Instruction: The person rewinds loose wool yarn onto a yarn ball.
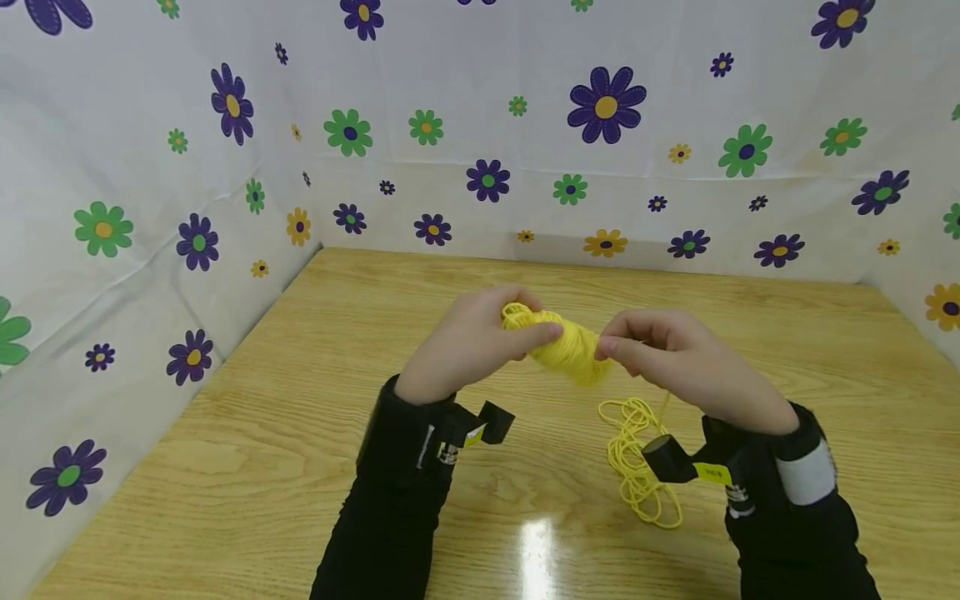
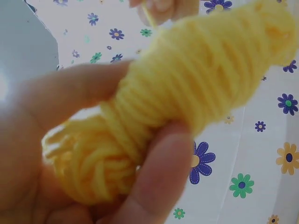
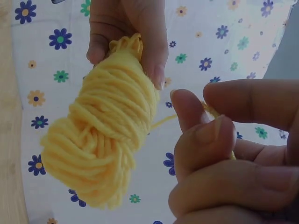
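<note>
A wound bundle of yellow yarn is held above the table by my left hand. In the left wrist view, thumb and fingers grip one end of the yarn bundle, and the wraps circle its middle. My right hand pinches a single strand close to the bundle's other end. The right wrist view shows that strand running from the bundle to the fingers of the right hand. Below the right hand, a loose tangle of yarn lies on the table, with a strand rising from it.
The wooden table spreads under both hands. A white cloth with printed flowers stands behind it and along its sides. Each wrist wears a black band with a small camera, and the right one overlaps the view of the loose yarn.
</note>
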Demonstrator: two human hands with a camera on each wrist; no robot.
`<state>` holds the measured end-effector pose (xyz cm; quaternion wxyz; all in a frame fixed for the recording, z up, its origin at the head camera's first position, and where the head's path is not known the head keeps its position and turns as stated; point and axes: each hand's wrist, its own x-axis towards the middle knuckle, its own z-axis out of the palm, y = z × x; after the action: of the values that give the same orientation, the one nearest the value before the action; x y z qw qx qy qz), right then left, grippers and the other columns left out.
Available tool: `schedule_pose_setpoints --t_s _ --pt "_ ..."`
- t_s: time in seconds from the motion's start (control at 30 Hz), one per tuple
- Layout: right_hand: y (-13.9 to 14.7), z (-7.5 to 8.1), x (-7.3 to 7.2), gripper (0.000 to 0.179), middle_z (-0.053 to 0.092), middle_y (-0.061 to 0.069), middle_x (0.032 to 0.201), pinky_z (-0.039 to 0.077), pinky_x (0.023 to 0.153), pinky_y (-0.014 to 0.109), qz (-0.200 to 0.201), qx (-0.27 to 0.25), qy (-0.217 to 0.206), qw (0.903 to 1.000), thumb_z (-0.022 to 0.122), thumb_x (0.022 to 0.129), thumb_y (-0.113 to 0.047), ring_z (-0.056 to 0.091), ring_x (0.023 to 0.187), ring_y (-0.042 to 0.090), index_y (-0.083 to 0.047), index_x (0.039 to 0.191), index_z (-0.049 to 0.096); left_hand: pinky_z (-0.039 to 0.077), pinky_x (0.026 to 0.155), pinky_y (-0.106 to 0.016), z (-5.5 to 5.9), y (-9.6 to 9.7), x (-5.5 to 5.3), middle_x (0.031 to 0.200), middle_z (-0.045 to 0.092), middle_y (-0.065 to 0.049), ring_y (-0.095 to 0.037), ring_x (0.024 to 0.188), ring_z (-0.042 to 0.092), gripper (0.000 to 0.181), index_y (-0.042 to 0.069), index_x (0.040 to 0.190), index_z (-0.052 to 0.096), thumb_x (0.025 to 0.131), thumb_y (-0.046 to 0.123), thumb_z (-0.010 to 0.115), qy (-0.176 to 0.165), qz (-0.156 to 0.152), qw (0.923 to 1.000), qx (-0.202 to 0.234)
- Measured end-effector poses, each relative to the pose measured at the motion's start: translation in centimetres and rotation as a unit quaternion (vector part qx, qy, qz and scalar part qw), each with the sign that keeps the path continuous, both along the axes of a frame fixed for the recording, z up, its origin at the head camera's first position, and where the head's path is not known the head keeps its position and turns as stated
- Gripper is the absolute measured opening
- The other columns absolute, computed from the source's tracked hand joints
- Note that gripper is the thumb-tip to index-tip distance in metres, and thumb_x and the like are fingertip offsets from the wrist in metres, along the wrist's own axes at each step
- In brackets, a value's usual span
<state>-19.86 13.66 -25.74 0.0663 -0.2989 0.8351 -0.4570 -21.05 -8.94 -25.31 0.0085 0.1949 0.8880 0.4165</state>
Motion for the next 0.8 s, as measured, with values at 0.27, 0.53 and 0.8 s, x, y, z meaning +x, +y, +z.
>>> schedule_pose_setpoints --t_s 0.27,0.53,0.8 --pt "-0.08 0.28 0.36 0.021 0.040 0.011 0.068 0.026 0.040 0.031 0.002 -0.010 0.009 0.9999 0.046 0.098 -0.018 0.028 0.047 0.017 -0.004 0.092 0.059 0.050 0.058 -0.031 -0.08 0.32 -0.31 0.089 0.062 -0.006 -0.017 0.069 0.060 0.039 0.007 0.113 0.057 0.086 0.035 0.062 0.013 0.071 0.9963 0.045" --pt "-0.29 0.41 0.76 0.028 0.043 0.011 0.067 0.028 0.040 0.030 0.016 -0.026 0.032 0.9990 0.038 0.101 -0.016 0.032 0.048 0.018 -0.004 0.094 0.062 0.047 0.058 -0.030 -0.13 0.72 -0.55 0.092 0.062 -0.007 -0.017 0.072 0.062 0.038 0.008 0.113 0.057 0.086 0.035 0.062 0.024 0.130 0.9841 0.119" --pt "-0.90 0.28 0.78 0.028 0.044 0.009 0.065 0.031 0.042 0.029 0.032 -0.011 0.038 0.9987 0.038 0.101 -0.014 0.034 0.049 0.017 -0.006 0.092 0.062 0.051 0.061 -0.030 -0.26 0.88 -0.70 0.094 0.061 -0.010 -0.018 0.074 0.064 0.038 0.005 0.112 0.055 0.087 0.033 0.062 0.036 0.144 0.9705 0.190"
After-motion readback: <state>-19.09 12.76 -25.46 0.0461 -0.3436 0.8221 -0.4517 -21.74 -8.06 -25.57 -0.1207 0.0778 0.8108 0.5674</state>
